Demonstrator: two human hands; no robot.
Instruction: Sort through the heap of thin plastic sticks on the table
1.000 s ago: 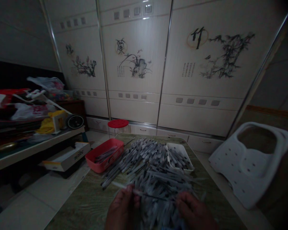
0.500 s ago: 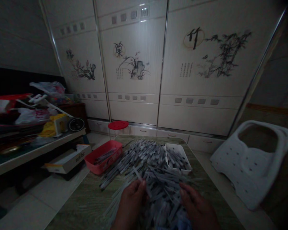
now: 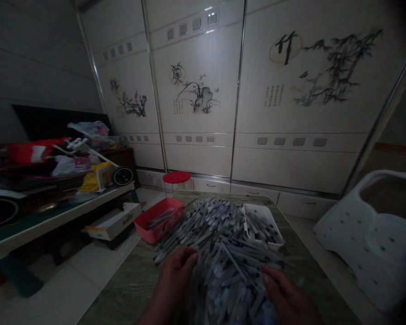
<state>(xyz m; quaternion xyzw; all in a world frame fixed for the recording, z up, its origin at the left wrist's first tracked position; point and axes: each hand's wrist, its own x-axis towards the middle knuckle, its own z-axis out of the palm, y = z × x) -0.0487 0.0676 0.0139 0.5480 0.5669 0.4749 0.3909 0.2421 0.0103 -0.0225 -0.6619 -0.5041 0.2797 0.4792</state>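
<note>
Grey pens (image 3: 228,275) lie heaped between the left hand (image 3: 176,277) and right hand (image 3: 287,300), both touching them, and from my screen I cannot tell whether either grips any.

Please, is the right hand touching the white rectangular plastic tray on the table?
Apart. The head view shows the right hand low at the heap of thin grey sticks, and the white rectangular plastic tray lies farther away, with sticks between them.

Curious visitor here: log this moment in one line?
left hand: on pen-like sticks | right hand: on sticks | red tray, white tray: hold more
</note>
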